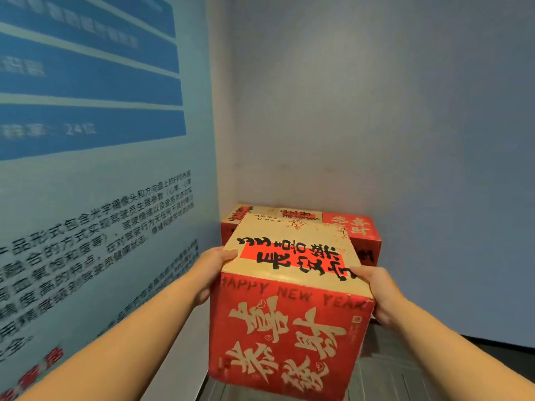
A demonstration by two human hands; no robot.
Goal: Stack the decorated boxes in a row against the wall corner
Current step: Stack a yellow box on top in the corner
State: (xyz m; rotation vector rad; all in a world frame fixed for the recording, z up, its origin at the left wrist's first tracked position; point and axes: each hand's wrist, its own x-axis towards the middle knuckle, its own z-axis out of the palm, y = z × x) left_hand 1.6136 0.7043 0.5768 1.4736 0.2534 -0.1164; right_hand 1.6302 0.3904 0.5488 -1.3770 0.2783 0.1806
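Left hand (213, 270) and right hand (376, 293) grip opposite sides of the red New Year box (289, 314), thumbs on top for balance, near 2 boxes (359, 235) in the wall corner (231, 157).

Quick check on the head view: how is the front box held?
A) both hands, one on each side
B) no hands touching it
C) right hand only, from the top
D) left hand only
A: the left hand grips the left upper edge of the front box and the right hand grips its right upper edge, each with a thumb on the top face.
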